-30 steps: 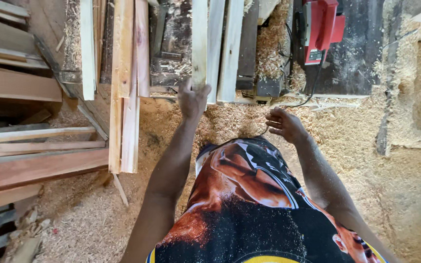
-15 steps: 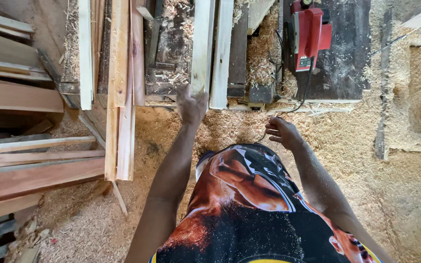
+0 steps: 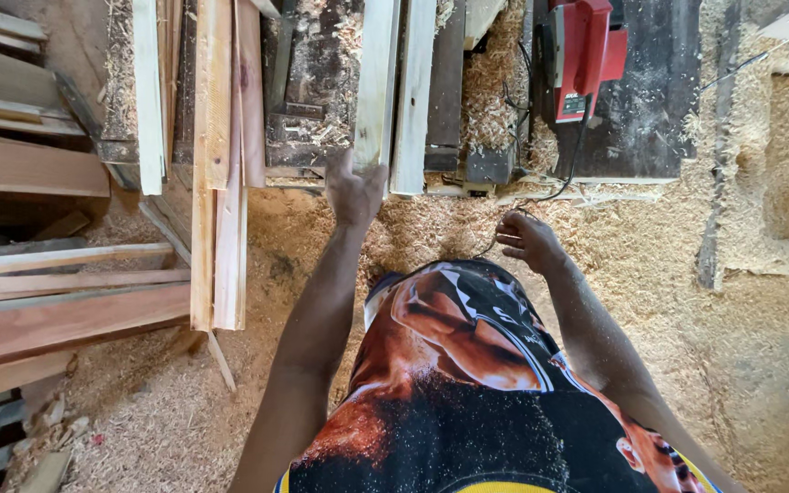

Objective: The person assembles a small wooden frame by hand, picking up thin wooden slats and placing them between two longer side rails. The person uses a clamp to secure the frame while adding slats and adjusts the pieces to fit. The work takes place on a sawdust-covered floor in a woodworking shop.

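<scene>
My left hand (image 3: 354, 190) reaches forward and grips the near end of a pale wooden plank (image 3: 376, 82) that lies lengthwise on a dark workbench (image 3: 312, 91). A second pale plank (image 3: 415, 100) lies right beside it. My right hand (image 3: 527, 240) hangs free at waist height with loosely curled fingers, holding nothing, just above the sawdust floor.
A red power planer (image 3: 584, 57) sits on the dark bench top at the right. Several long boards (image 3: 216, 164) overhang the bench at the left. More planks (image 3: 38, 310) are stacked at the left edge. Thick sawdust (image 3: 687, 347) covers the floor.
The view has shifted forward slightly. My left hand stays on the plank's end; my right hand has dropped a little and moved closer to my body.
</scene>
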`<state>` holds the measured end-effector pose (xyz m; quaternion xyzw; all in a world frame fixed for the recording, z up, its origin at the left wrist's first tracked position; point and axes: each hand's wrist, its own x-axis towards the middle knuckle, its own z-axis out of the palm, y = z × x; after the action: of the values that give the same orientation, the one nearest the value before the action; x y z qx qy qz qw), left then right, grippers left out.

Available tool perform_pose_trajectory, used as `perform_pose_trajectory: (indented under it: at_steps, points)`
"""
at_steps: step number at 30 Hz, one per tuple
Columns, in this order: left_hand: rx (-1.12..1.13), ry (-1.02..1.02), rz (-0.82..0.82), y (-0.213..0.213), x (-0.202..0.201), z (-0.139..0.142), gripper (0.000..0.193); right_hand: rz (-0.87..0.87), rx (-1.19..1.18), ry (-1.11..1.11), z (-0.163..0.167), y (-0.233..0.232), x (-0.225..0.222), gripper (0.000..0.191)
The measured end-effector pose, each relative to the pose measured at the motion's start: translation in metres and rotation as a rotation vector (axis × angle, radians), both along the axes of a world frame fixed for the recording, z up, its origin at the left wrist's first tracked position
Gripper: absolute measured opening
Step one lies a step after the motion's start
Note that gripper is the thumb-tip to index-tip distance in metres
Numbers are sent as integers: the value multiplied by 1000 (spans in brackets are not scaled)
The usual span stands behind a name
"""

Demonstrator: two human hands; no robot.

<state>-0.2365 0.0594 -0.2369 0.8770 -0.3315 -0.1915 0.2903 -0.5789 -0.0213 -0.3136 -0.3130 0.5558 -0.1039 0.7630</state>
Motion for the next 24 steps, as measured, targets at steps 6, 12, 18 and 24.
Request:
perform_pose_trajectory:
  at_steps: [6, 12, 18, 24]
  points:
    - [-129, -39, -118, 39, 15, 56, 58, 315, -842, 446, 46, -21, 15, 54]
    - [-135, -78, -404, 100, 53, 127, 49, 335, -2028, 587, 142, -85, 61, 97]
    - [-525, -926, -436, 114, 150, 192, 73, 578, -1643, 430, 207, -99, 127, 36]
    - [-315, -78, -72, 101, 97, 159, 76, 275, -1249, 394, 211, -89, 202, 47]
